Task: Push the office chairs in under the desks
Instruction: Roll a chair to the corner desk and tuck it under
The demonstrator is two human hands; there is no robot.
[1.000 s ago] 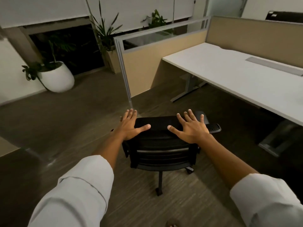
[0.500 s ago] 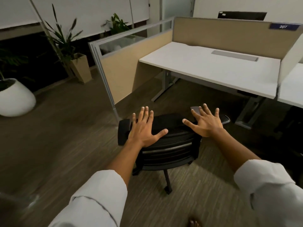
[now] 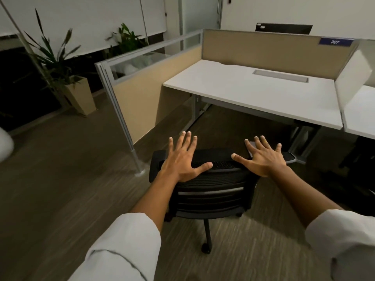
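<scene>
Chair: black office chair [image 3: 211,191] at lower centre, backrest toward the camera, short of the worktop [image 3: 253,94] edge.
Left hand [image 3: 182,161]: flat on the backrest top, fingers spread.
Right hand [image 3: 263,157]: flat on the backrest top, fingers spread.
Open room: bare floor [image 3: 213,126] between chair and worktop; partition post [image 3: 129,138] just left of the chair.

I see a dim office with a dark wood-grain floor [image 3: 60,199]. Tan cubicle partitions [image 3: 263,51] with a glass strip on the left panel enclose a workstation. A blue sign [image 3: 335,41] reading 307 sits on the rear partition's top edge. Two potted plants [image 3: 60,63] stand by a dark window [image 3: 12,82] below white roller blinds [image 3: 91,23]. The far wall [image 3: 304,11] is white.
</scene>
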